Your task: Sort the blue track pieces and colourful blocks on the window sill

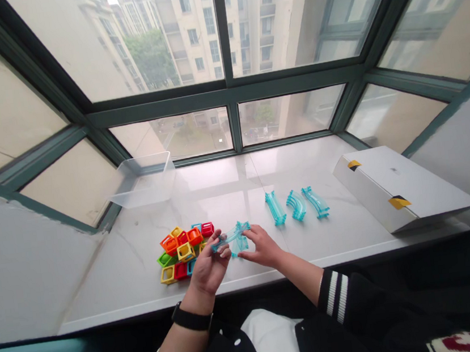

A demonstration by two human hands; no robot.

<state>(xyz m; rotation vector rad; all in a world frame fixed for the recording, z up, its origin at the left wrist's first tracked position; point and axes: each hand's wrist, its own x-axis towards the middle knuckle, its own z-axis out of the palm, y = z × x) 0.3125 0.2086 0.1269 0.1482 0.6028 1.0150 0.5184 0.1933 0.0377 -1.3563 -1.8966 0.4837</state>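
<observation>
Near the front edge of the sill, my left hand (pixel 210 267) is closed around one end of a clear blue toy track piece (pixel 230 235), palm turned up. My right hand (pixel 264 246) has its fingertips at the other end of that piece, with the thumb lower down. More clear blue plastic (pixel 240 246) shows just beneath, between the hands; whether it is a separate piece I cannot tell. Farther right lie a straight blue track piece (pixel 275 209), a curved one (pixel 296 205) and a gently bent one (pixel 316 202), side by side and touched by neither hand.
Several colourful open-sided cubes (pixel 185 252) are heaped just left of my left hand. A clear plastic bin (pixel 147 181) stands at the back left by the window. At the right lies a white box (pixel 407 183) with yellow-black tape. The white sill (pixel 124 286) ends at its front edge.
</observation>
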